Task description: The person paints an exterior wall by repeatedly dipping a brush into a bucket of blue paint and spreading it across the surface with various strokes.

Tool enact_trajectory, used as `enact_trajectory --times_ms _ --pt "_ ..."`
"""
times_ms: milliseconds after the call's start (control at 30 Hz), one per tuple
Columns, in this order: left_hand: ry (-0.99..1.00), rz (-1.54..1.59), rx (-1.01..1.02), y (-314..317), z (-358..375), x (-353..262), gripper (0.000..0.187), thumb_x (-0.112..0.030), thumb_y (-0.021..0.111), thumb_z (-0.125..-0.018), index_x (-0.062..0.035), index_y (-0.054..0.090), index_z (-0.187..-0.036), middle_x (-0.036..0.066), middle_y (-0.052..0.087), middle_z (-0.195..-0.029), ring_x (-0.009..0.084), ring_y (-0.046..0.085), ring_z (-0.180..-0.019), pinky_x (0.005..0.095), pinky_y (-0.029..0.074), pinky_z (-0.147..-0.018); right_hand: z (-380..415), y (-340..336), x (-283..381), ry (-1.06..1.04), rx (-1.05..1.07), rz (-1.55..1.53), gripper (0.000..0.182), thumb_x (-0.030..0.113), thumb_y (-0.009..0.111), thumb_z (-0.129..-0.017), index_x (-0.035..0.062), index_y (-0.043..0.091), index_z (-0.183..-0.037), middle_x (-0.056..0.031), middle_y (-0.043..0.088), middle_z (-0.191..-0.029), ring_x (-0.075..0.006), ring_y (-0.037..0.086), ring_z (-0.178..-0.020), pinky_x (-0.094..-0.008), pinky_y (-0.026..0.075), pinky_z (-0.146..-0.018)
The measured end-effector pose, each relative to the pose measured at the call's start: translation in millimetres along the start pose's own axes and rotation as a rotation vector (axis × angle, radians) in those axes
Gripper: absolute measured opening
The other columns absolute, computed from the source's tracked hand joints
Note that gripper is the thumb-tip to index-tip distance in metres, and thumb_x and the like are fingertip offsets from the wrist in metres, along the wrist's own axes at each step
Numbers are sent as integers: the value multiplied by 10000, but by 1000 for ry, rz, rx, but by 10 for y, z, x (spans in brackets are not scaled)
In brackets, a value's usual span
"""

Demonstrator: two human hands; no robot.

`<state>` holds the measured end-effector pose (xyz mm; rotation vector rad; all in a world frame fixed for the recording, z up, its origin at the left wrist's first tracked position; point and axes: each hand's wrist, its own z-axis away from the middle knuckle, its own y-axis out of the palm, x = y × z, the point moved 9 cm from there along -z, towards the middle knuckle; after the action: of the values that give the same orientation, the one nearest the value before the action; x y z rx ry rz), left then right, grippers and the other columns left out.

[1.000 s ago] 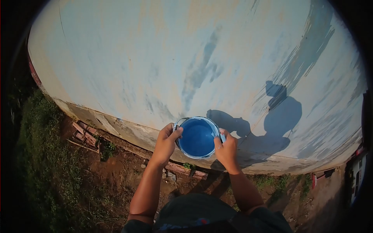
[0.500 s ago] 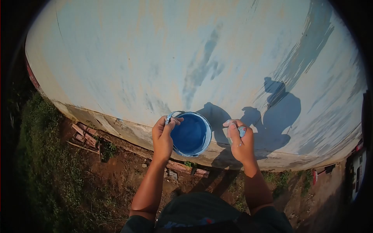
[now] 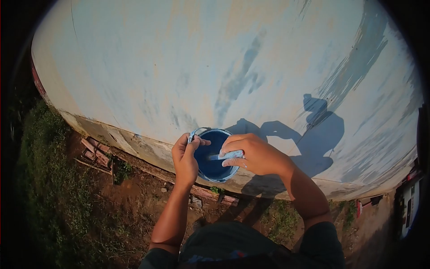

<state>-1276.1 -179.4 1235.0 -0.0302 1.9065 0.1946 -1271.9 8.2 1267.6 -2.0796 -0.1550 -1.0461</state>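
My left hand [image 3: 186, 157] is closed on the near-left rim and wire handle of a small paint bucket [image 3: 236, 171]. Dark blue paint [image 3: 204, 150] shows inside, partly in shadow. Over the bucket's mouth, my right hand [image 3: 257, 154] pinches the pale, paint-smeared handle of a paintbrush [image 3: 230, 155]. Its far end points left and down into the bucket, and the bristles are hidden there. Paint smudges mark the fingers of both hands. Just beyond the bucket rises a pale wall [image 3: 148, 76] with streaky blue-grey patches.
Shadows of a person [image 3: 320, 139] fall on the wall's right side. Below the wall run a stained base strip [image 3: 107, 136] and broken bricks [image 3: 96, 150]. Grass [image 3: 53, 179] covers the ground at left, with bare soil [image 3: 130, 197] nearer the middle.
My right hand has swung left from beside the bucket to over its mouth, bringing the paintbrush into it. My left hand still holds the bucket in nearly the same place.
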Motion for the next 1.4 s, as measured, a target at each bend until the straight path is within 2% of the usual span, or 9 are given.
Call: enact_trajectory --times_ms 100,300,533,867,933,1033,1067,1133,1400 --pt "26 -3 -1 -3 33 -84 166 -100 583 -1040 3 673 -945 88 724 -901 194 725 -937 363 516 -932 -74 304 -243 112 125 38 298 213 820 -950 -9 775 -1143 -163 752 -1099 -365 723 -958 -450 567 -827" --pt "47 -47 -21 -62 65 -118 166 -87 584 -1036 3 674 -929 86 724 -900 172 706 -904 346 513 -918 -181 496 -274 139 184 206 377 250 794 -966 -48 766 -1196 -219 746 -1134 -399 733 -1008 -478 573 -903" --pt "42 -33 -48 -107 92 -133 155 -79 578 -1030 0 671 -934 82 717 -874 176 710 -900 346 516 -910 -203 715 -308 161 224 242 382 265 795 -965 -43 770 -1190 -220 746 -1143 -395 730 -1046 -483 576 -918" --pt "-20 -35 -81 -189 112 -71 153 -93 574 -1013 -1 670 -936 82 698 -860 221 721 -894 376 518 -935 1 45 -22 117 -99 -19 232 180 799 -957 -7 780 -1093 -151 758 -1036 -342 722 -907 -434 582 -828" --pt "-26 -24 -74 -152 100 -97 156 -92 571 -1014 -3 669 -935 83 699 -859 219 720 -892 374 519 -934 74 15 34 -56 -236 51 212 145 802 -949 5 777 -1107 -137 752 -1098 -323 722 -906 -417 591 -813" --pt "-34 3 -53 -126 94 -109 165 -99 567 -1027 -5 669 -939 85 713 -867 198 715 -888 358 517 -923 167 148 -14 -9 -280 124 245 61 834 -905 28 784 -1142 -124 748 -1169 -301 734 -947 -384 613 -794" --pt "-40 16 -44 -110 86 -109 171 -105 567 -1038 -6 670 -944 84 725 -876 178 710 -887 346 514 -913 189 192 -43 -9 -282 130 245 61 834 -905 28 784 -1142 -124 748 -1169 -301 734 -947 -384 613 -794" --pt "-44 29 -42 -94 77 -130 173 -105 563 -1042 -6 670 -950 86 727 -875 177 711 -888 344 514 -912 294 190 146 -248 -440 314 256 51 852 -880 28 778 -1125 -119 745 -1161 -301 740 -958 -385 634 -788" --pt "-46 115 3 21 -3 -194 172 -87 549 -1044 3 664 -951 101 708 -856 238 746 -886 375 543 -936 500 193 306 -325 -629 515 276 39 889 -820 -5 764 -1062 -124 738 -1078 -291 747 -893 -377 637 -731"
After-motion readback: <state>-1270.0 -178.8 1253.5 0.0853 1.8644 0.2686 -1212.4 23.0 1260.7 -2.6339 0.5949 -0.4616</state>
